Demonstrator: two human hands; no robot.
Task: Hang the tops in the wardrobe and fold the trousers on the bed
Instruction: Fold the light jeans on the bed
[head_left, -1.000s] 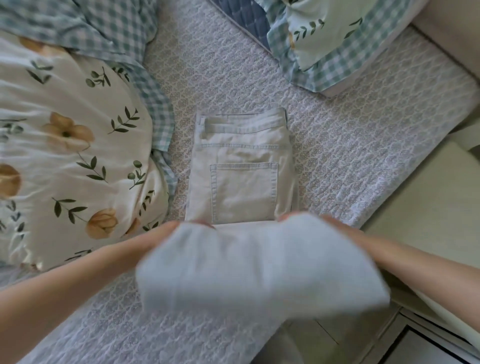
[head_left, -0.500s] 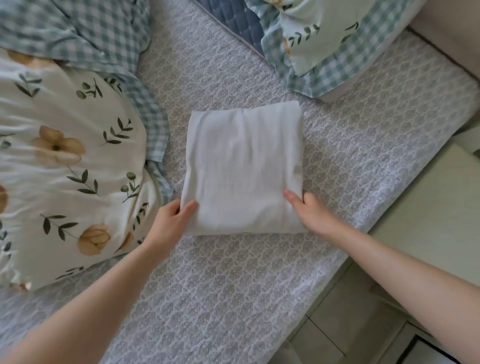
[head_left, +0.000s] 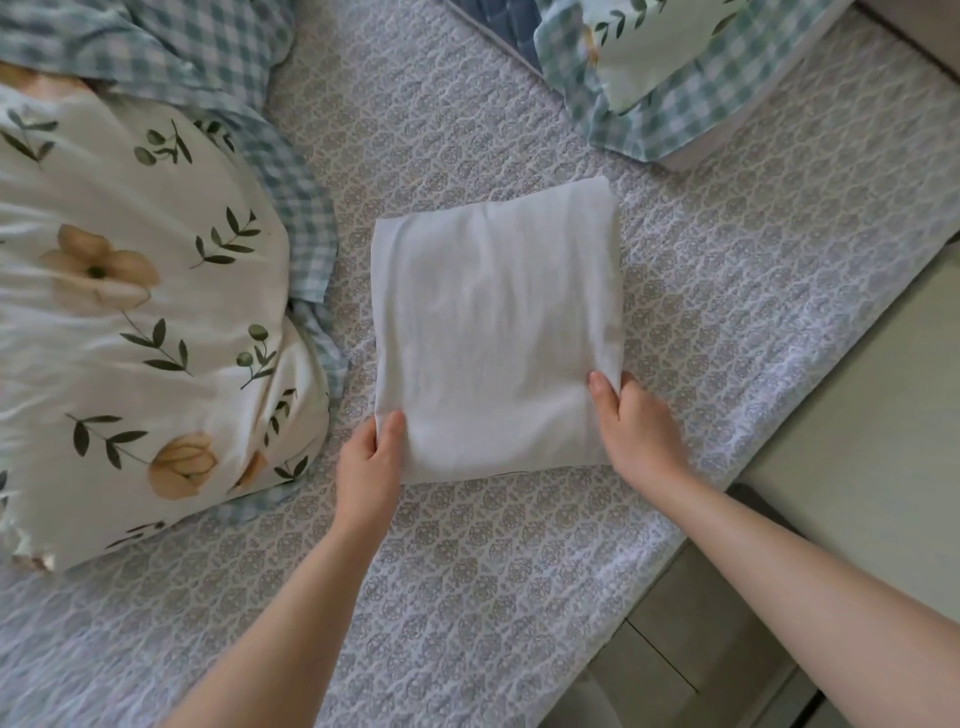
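Observation:
A pair of pale trousers (head_left: 493, 322) lies folded into a neat rectangle in the middle of the bed (head_left: 467, 597). My left hand (head_left: 366, 467) grips its near left corner, thumb on top and fingers under the edge. My right hand (head_left: 636, 426) grips the near right corner in the same way. The waistband and pocket are hidden under the top fold. No tops and no wardrobe are in view.
A floral duvet (head_left: 130, 322) with a checked border is bunched on the left of the bed. A floral pillow (head_left: 670, 57) with checked trim lies at the top right. The bed's edge runs down the right, next to a pale cabinet (head_left: 872, 441) and floor.
The lower half of the trousers was folded up over the pocket half. Both hands then moved from resting at the near edge to gripping the two near corners.

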